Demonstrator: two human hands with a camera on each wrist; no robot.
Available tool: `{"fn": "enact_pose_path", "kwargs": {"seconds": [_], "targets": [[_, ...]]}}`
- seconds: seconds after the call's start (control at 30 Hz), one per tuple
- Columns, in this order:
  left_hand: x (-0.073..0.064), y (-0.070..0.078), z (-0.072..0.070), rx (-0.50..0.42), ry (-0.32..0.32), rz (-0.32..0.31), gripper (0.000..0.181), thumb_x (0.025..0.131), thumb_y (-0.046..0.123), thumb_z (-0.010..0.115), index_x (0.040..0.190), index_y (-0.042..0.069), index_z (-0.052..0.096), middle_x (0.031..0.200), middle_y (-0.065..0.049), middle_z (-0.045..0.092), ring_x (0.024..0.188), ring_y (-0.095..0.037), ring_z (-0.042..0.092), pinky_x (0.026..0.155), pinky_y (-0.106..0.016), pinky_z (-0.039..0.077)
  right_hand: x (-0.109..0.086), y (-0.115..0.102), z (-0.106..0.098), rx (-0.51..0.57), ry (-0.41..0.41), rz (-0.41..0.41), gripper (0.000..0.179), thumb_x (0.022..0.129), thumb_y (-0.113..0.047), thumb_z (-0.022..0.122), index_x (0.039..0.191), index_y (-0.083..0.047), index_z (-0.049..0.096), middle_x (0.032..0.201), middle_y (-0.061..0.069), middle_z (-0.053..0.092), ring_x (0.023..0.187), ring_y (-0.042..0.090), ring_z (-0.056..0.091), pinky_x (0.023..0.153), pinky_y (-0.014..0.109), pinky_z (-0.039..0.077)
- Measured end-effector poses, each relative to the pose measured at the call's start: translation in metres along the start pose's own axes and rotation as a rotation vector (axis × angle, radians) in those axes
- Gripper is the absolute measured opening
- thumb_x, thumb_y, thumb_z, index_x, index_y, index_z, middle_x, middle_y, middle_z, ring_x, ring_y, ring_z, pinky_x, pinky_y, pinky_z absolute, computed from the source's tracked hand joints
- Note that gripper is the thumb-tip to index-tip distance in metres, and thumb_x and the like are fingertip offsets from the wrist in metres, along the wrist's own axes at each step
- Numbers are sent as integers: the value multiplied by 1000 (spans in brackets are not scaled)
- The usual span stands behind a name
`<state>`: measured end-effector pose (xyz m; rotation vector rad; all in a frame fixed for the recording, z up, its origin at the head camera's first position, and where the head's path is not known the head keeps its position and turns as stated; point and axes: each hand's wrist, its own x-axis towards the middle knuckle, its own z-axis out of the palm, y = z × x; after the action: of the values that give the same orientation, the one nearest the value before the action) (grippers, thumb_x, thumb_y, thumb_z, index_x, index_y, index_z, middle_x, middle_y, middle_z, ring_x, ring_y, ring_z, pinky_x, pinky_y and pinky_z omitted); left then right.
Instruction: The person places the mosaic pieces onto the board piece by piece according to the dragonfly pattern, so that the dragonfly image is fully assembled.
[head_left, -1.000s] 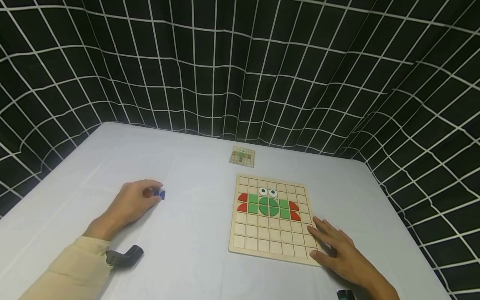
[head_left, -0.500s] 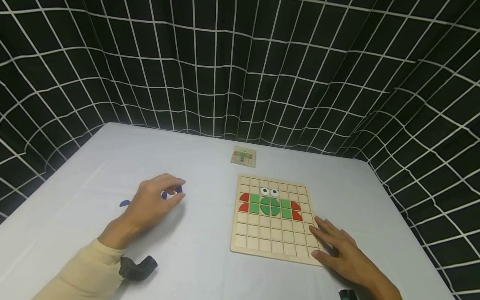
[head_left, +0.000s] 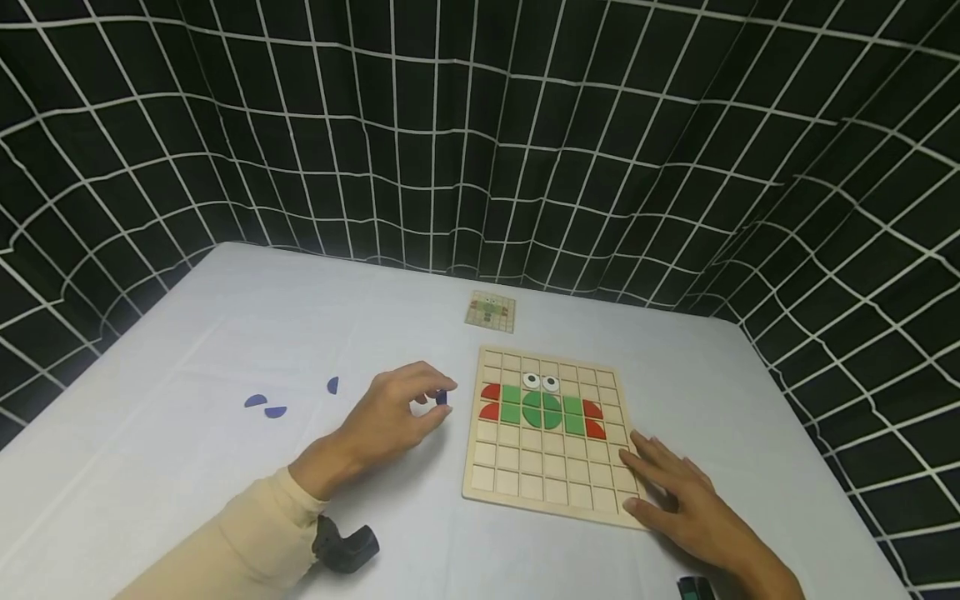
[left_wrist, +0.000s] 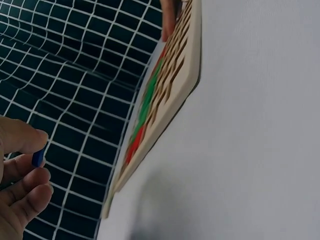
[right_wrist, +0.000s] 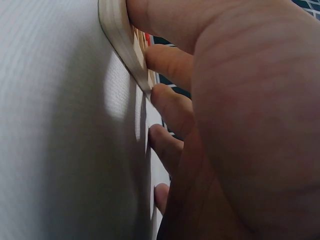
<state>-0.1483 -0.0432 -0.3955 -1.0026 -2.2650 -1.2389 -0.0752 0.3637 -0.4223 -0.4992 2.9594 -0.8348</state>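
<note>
Between thumb and fingertips my left hand (head_left: 393, 410) pinches a small blue piece (head_left: 441, 397), held in the air just left of the wooden grid board (head_left: 517, 492). The same blue piece (left_wrist: 37, 158) shows edge-on in the left wrist view. Red, green and white-eyed pieces sit in the board's upper cells, among them a green circle (head_left: 542, 410) made of quarters and two eyes (head_left: 541, 382). My right hand (head_left: 682, 500) rests at the board's lower right corner, thumb and fingertips on its edge, fingers spread and relaxed.
Several blue half-round pieces lie on the white tablecloth at left, one (head_left: 275, 412) nearest me and another (head_left: 333, 385) farther right. A small pattern card (head_left: 491, 312) lies behind the board. A black curtain with a white grid (head_left: 420, 150) surrounds the table.
My left hand has lifted a blue piece and carried it right, toward the board, uncovering the blue pieces left on the cloth. My right hand stays at the board's corner.
</note>
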Motion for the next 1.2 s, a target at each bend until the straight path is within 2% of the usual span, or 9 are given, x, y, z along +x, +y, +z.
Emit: {"fn": "enact_pose_path", "kwargs": {"seconds": [0.37,0.6,0.93,1.03,1.2], "targets": [[13,9,39,-96,-73,-100,28,81,-8,74,108,-1,73,98,-9,71,81,-19,63,70,-28,54,2,0,-1,-8,-9,2,56,89,-34,75,138,-9,61,154,20,41,141,50,27,108,71,15],[24,21,66,-198,-172,-225,27,87,-4,71,114,-2,71,104,-11,69,85,-15,63,73,-23,53,1,1,-1,-2,-2,-11,56,89,-33,75,138,-10,62,154,20,41,141,51,27,107,72,15],[34,26,96,-161,-274,-282,28,88,-4,68,114,2,72,103,-7,69,78,-8,55,68,-19,48,1,1,1,0,-1,-14,56,89,-32,75,138,-10,61,154,19,41,141,50,27,107,72,14],[34,25,105,-138,-292,-278,28,87,-6,66,113,3,72,108,-5,70,86,-8,58,73,-19,49,1,1,0,-2,1,-17,56,89,-32,75,138,-10,61,154,19,41,141,50,27,107,71,14],[32,26,116,-61,-309,-250,29,87,-4,68,114,5,73,116,-4,70,111,-13,61,92,-26,49,1,1,-1,3,-6,-10,56,89,-33,75,139,-10,61,155,19,40,141,50,27,107,72,14]]}}
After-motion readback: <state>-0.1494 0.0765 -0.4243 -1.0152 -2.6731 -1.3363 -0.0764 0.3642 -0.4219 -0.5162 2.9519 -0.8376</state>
